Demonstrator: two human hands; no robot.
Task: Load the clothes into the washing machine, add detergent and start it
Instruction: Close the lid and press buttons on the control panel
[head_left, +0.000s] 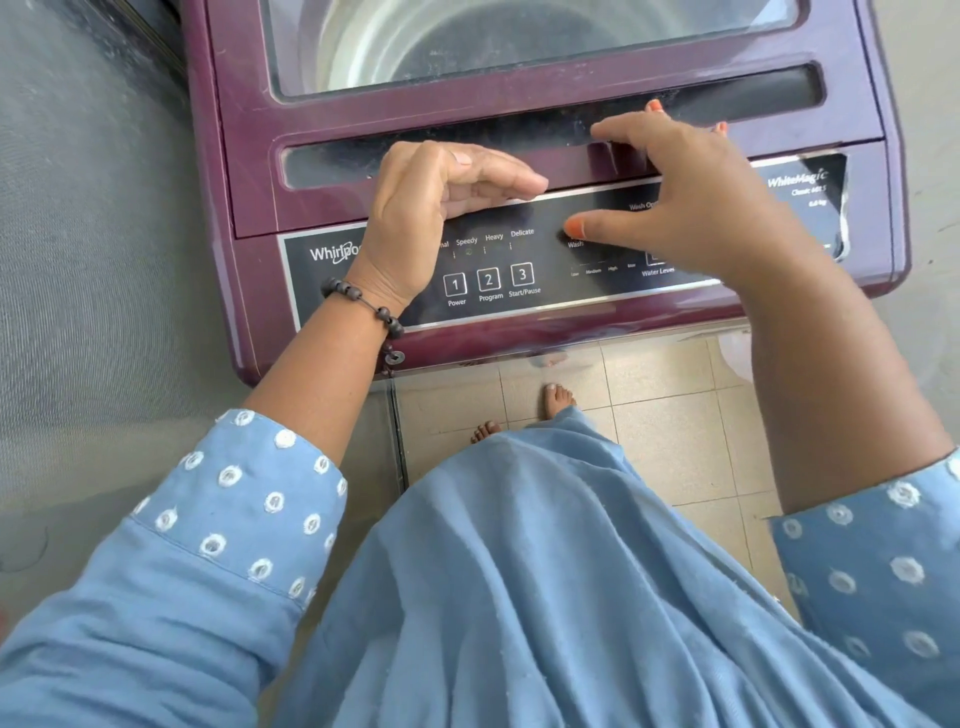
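Note:
A purple top-loading washing machine (249, 171) stands in front of me with its glass lid (519, 41) down; through the glass I see the drum, and whether clothes lie inside I cannot tell. My left hand (436, 208) hovers with relaxed fingers over the lid's front edge, above the black control panel (488, 280) with its Power, Program and Start/Pause buttons. My right hand (691, 197) is spread over the lid's dark handle recess (415, 150), fingertips at the recess, thumb above the panel. Neither hand holds anything. No detergent is in view.
A grey mesh-textured surface (93, 260) fills the left side, close against the machine. Beige floor tiles (665, 415) lie below the machine's front, where my bare feet (558, 397) stand. My blue garment covers the lower frame.

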